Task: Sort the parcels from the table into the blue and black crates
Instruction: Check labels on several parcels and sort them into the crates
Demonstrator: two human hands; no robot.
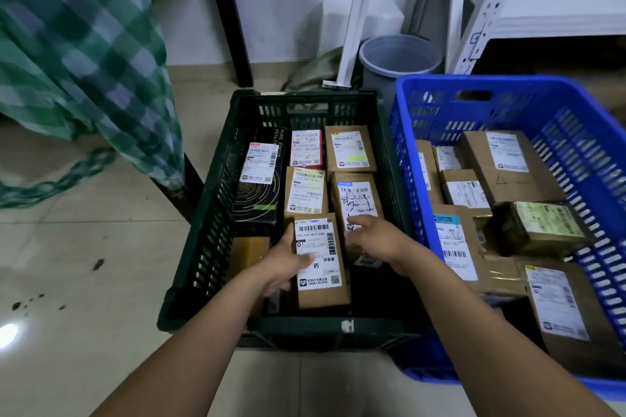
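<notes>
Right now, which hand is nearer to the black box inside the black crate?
Left. The left hand grips a brown parcel at the black box's near end; the right hand lies further right, on another parcel.

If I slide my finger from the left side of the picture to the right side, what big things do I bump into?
You pass the green checked cloth → black crate → blue crate.
</notes>
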